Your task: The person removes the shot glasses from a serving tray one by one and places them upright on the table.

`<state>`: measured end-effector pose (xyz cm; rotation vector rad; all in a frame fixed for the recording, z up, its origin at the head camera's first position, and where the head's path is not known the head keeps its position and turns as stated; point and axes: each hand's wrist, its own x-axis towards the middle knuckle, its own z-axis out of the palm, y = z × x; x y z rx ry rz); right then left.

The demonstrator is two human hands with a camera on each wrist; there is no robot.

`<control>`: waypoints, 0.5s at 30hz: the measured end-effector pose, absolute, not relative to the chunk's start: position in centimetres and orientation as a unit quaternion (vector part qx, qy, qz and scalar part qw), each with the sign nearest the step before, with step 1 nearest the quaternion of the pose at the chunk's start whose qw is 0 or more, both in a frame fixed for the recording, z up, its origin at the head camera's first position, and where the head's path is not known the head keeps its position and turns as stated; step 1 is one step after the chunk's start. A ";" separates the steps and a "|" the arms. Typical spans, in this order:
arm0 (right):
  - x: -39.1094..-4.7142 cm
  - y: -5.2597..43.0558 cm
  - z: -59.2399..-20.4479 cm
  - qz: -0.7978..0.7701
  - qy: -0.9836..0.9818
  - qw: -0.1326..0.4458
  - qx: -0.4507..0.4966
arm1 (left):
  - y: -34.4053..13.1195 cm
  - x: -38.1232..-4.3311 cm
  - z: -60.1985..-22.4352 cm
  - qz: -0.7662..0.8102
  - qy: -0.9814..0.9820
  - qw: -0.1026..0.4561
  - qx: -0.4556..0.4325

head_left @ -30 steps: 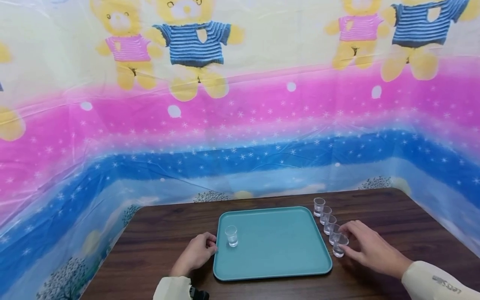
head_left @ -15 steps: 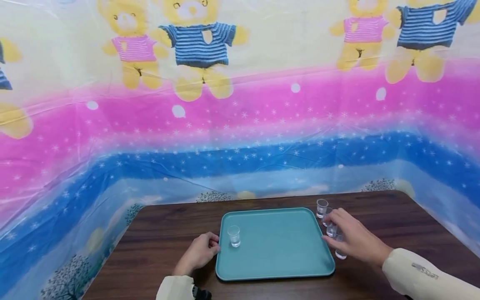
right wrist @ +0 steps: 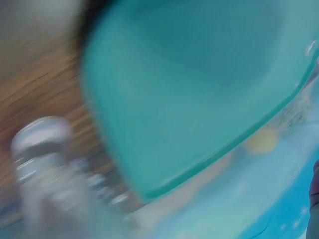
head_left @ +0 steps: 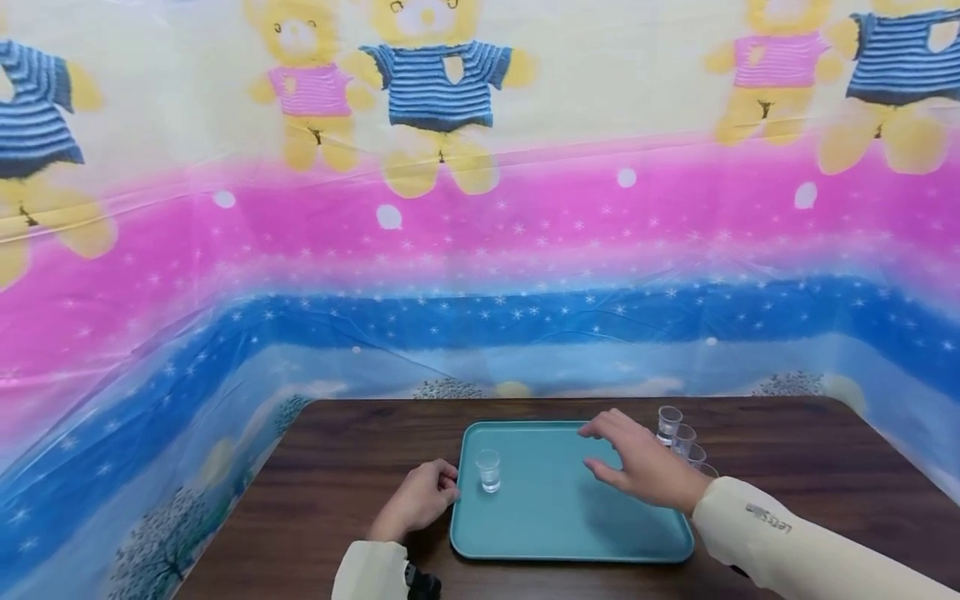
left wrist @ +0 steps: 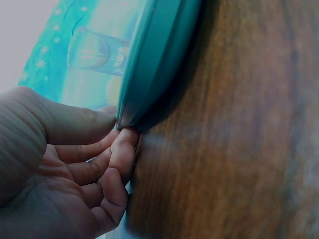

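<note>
A teal tray (head_left: 555, 533) lies on the brown table. My left hand (head_left: 420, 500) pinches its left rim; in the left wrist view the thumb (left wrist: 79, 124) is on the rim and curled fingers are beneath it. One small clear shot glass (head_left: 489, 473) stands upright near the tray's left side. Over the right part of the tray hovers my right hand (head_left: 645, 467), thumb and fingers spread apart, with nothing visible between them. In the right wrist view, only a sliver of that hand shows at the right edge.
Several shot glasses (head_left: 670, 425) stand in a row along the tray's right side, partly hidden behind my right hand and sleeve. Blurred shot glasses (right wrist: 42, 144) also show in the right wrist view. A printed cloth (head_left: 450, 317) hangs around the table (head_left: 360, 450).
My right hand has moved left from the row of shot glasses to above the tray, its fingers spreading. The left hand stays at the tray's rim. The head view has shifted slightly.
</note>
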<state>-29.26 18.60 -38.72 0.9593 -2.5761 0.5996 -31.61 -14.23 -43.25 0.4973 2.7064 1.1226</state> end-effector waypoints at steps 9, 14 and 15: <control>-29.8 13.0 -38.9 0.211 -0.902 0.142 0.349 | -14.2 -31.5 -43.4 0.380 0.907 0.080 0.166; -30.6 10.8 -39.3 0.215 -0.901 0.123 0.356 | -14.3 -31.4 -43.4 0.379 0.908 0.071 0.162; -30.7 10.3 -39.3 0.214 -0.902 0.118 0.357 | -14.4 -31.4 -43.4 0.379 0.909 0.070 0.162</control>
